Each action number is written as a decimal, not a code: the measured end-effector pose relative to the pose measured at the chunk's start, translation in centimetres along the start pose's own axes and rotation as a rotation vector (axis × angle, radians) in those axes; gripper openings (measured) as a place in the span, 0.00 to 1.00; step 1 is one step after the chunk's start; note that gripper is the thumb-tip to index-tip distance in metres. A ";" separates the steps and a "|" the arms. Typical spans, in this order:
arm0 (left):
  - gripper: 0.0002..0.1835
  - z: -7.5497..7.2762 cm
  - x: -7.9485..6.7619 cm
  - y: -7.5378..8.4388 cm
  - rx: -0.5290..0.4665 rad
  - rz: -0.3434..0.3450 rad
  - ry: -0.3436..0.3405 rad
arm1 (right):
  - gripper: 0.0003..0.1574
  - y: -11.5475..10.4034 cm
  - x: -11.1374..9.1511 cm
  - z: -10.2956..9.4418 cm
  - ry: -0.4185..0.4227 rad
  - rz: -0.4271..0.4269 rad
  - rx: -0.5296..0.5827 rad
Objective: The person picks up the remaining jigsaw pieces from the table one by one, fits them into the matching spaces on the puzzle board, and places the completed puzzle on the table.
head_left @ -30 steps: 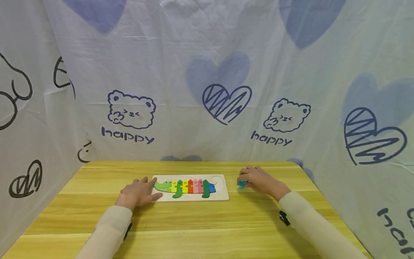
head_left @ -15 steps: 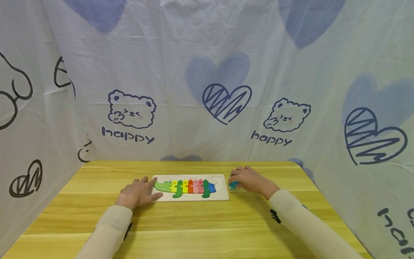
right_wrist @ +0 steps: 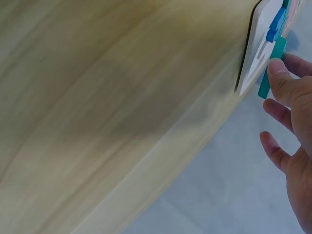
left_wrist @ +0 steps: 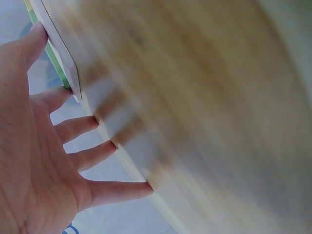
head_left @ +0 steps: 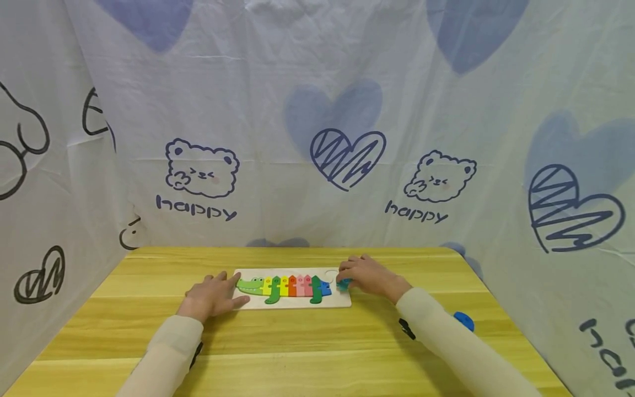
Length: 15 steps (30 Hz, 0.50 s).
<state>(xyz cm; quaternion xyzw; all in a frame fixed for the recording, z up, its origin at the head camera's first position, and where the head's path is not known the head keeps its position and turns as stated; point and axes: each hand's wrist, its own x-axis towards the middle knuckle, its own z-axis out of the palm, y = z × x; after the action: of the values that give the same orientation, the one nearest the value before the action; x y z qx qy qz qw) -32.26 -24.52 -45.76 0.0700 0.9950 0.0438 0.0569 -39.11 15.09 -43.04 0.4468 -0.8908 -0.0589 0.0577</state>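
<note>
A pale wooden puzzle board [head_left: 292, 304] lies on the table, bearing a crocodile of coloured pieces with a light green head at its left. My left hand [head_left: 212, 296] rests at the board's left end, thumb and forefinger on it, the other fingertips on the table in the left wrist view. My right hand [head_left: 369, 274] pinches a teal puzzle piece [right_wrist: 273, 66] between thumb and fingers. That piece is over the board's right end, close beside the blue piece [head_left: 325, 288]. A curved outline shows on the bare board there.
A separate blue piece [head_left: 463, 321] lies on the table [head_left: 278, 353] to the right, beside my right sleeve. A white curtain [head_left: 268, 99] printed with hearts and bears hangs behind the table and along both sides.
My right hand has moved left with the teal piece, from the table to over the board's right end. The separate blue piece has come out from behind the sleeve. My left hand stays put.
</note>
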 end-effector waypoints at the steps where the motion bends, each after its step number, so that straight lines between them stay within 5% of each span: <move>1: 0.46 0.0 0.0 0.0 -0.001 0.000 0.000 | 0.19 0.0 0.1 0.1 0.005 -0.006 0.001; 15: 0.47 0.1 0.2 -0.1 0.000 -0.005 -0.002 | 0.20 -0.8 1.7 0.7 -0.005 -0.013 -0.015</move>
<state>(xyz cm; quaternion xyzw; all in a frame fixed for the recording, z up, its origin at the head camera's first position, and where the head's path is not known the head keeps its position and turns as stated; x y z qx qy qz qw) -32.41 -24.61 -45.88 0.0677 0.9951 0.0437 0.0579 -39.59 13.33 -43.77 0.4522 -0.8875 -0.0669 0.0583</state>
